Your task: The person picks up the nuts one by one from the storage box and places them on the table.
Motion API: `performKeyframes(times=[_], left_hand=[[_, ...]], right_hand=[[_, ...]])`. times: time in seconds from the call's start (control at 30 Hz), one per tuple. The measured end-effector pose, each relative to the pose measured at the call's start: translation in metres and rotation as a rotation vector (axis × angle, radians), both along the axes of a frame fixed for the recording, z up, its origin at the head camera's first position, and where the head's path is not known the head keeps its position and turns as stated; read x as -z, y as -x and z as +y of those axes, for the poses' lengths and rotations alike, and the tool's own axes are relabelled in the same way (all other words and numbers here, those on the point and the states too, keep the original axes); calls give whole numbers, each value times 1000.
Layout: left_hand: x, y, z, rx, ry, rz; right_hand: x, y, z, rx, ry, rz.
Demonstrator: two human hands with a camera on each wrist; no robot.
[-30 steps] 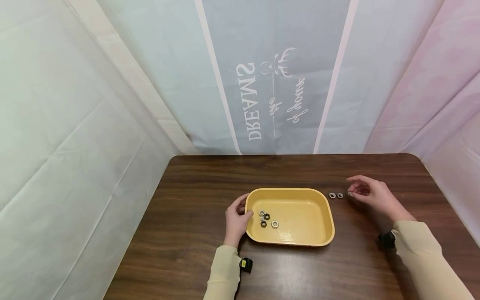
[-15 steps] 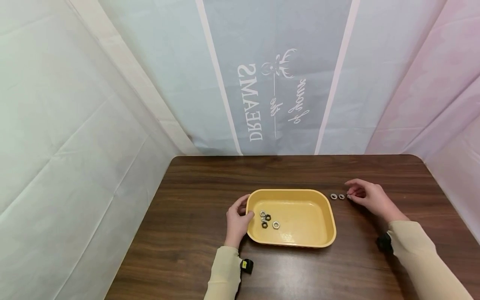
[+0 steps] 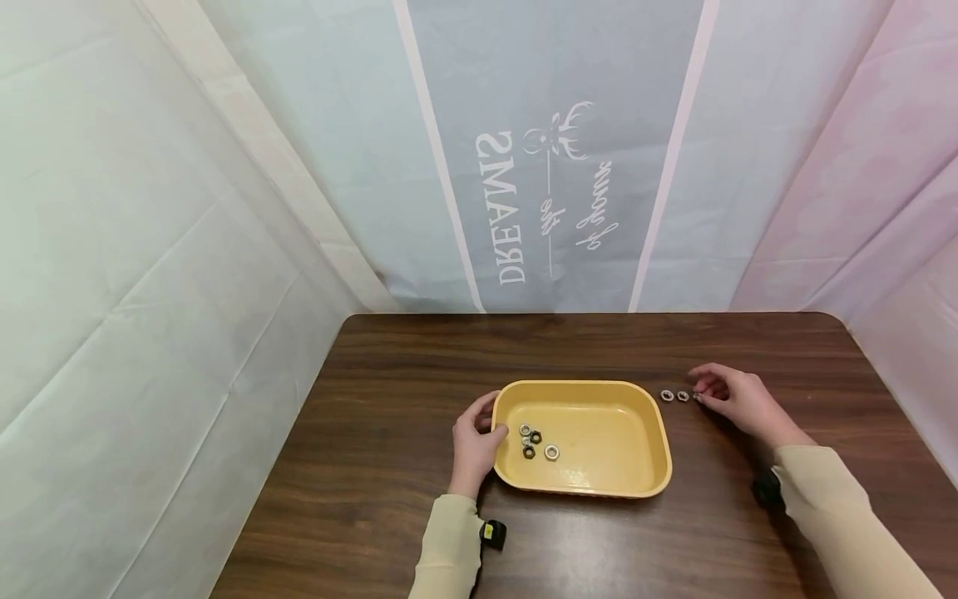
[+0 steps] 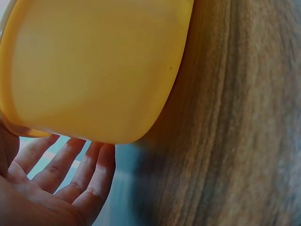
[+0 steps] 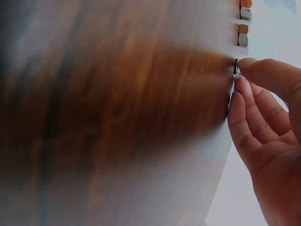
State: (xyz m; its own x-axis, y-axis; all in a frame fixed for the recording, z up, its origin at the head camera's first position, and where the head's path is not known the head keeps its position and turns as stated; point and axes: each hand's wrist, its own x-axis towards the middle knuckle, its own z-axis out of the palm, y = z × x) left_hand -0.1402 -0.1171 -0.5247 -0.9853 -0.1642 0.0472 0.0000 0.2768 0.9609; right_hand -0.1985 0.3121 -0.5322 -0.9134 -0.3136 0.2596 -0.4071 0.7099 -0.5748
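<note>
A yellow rectangular tray (image 3: 614, 445) stands on the table, and my left hand (image 3: 471, 449) grips its left end, thumb over the rim and fingers along the outer wall. Inside, toward that end, lie several hex nuts, among them a silver nut (image 3: 551, 452) and a dark nut (image 3: 529, 452). Right of the tray, two silver nuts (image 3: 674, 396) sit side by side on the wood. In line with them, my right hand (image 3: 744, 405) pinches a small nut (image 5: 235, 66) between thumb and fingers at the tabletop; the fingers partly hide it.
The dark wooden table (image 3: 389, 499) reaches back to a hanging cloth (image 3: 554, 50) with mirrored lettering. Pale sheets (image 3: 150, 249) close off both sides. Each wrist wears a black camera, one of them the left wrist camera (image 3: 492, 533).
My right hand has moved slightly left and down, bringing its nut to the table at the right end of the row. The left hand keeps its grip on the tray.
</note>
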Motion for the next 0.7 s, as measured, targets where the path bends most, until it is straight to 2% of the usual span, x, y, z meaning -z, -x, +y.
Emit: performKeyframes(times=[0.3, 0.7], left_hand=[[0, 0, 0, 6, -26, 5], [2, 0, 0, 2, -18, 3]], right_hand=[[-1, -2, 2, -3, -13, -6], [-2, -6, 5, 2, -5, -11]])
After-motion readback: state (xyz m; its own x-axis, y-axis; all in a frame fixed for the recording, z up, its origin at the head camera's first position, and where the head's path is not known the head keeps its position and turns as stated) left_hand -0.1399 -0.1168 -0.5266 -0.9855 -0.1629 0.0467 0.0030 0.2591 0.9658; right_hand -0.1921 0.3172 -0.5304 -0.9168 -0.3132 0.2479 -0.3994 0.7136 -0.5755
